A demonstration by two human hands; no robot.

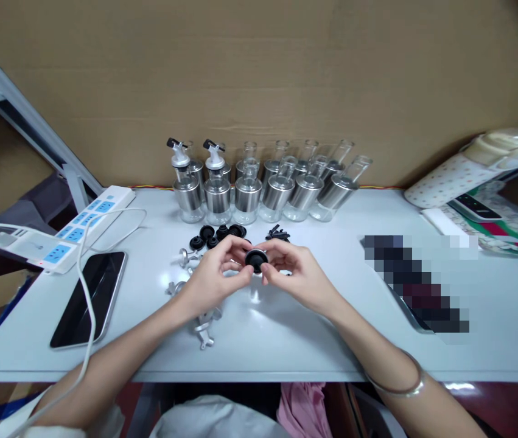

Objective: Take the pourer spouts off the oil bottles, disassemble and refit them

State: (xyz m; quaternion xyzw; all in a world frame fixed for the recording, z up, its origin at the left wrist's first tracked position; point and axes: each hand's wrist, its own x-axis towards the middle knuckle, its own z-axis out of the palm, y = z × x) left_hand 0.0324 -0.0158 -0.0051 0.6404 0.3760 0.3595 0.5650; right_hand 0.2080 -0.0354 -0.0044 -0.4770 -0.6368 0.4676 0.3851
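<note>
Both left hand and right hand, fingers curled close, pinch a black stopper around its nine and three o'clock edges, above tabletop; bottles at twelve. Probably light, rubbery, sturdy; rim best hold.

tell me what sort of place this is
Probably a small-parts workstation: rows of glass bottles, loose silver-coloured pieces and a cluster of round black pieces share one table.
</note>
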